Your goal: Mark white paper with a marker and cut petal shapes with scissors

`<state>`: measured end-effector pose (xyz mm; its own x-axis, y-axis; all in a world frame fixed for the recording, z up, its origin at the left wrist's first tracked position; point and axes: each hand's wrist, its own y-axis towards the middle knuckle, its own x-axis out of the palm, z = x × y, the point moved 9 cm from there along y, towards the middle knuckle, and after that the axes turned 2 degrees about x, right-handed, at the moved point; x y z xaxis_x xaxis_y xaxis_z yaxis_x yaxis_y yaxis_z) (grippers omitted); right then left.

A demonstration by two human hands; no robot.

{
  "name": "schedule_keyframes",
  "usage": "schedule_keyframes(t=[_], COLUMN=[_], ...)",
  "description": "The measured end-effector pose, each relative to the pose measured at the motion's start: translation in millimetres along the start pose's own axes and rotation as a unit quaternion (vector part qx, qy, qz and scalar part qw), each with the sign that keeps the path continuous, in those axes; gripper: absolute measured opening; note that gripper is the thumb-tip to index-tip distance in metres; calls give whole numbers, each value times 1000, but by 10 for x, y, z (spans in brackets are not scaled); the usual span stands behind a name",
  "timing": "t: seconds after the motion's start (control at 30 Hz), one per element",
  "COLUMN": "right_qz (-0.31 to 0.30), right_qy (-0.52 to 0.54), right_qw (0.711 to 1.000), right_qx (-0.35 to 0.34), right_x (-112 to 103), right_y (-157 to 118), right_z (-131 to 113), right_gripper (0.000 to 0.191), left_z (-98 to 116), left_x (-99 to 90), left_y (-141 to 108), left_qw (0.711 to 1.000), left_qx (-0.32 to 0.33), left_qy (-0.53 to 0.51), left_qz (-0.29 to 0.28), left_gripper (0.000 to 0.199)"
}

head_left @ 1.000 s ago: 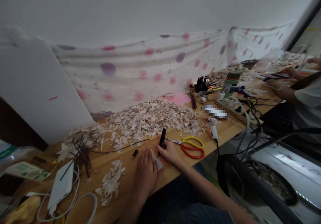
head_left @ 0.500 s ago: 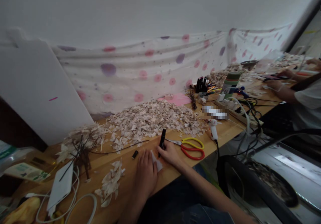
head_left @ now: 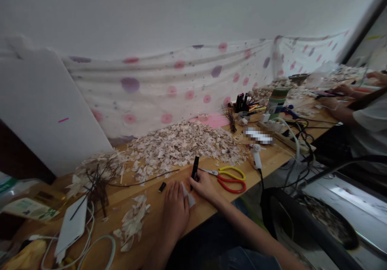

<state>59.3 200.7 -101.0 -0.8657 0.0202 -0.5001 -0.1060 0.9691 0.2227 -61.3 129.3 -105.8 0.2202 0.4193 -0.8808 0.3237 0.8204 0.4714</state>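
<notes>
Two bare hands work at the wooden bench point(head_left: 145, 195) — the right hand point(head_left: 204, 186) pinches a black marker point(head_left: 195, 167) upright in a narrow grip, its tip at a white paper scrap point(head_left: 188, 195), which the flat, open left hand point(head_left: 175, 211) pins down. The scrap looks light and flimsy — safest taken by its edge; the stiff marker, by its barrel.

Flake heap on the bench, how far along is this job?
Done, it seems: a big heap of pale flakes lies piled along the bench. In hand: the right hand holds a black marker upright by a white scrap, and the left hand rests beside it. Left, probably: the smaller flake pile near the left hand, and the scissors lie unused.
</notes>
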Motion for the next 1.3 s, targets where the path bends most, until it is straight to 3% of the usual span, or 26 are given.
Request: schedule_keyframes(t=[1.3], right_qz=[28], right_qy=[80], right_qw=[996], right_qx=[13], right_x=[-23], right_y=[32], right_z=[70], right_gripper=[26], left_z=[-11], left_x=[-4], left_y=[-2], left_qw=[1000], left_qx=[1], left_qy=[10], left_qz=[9], left_gripper=[45])
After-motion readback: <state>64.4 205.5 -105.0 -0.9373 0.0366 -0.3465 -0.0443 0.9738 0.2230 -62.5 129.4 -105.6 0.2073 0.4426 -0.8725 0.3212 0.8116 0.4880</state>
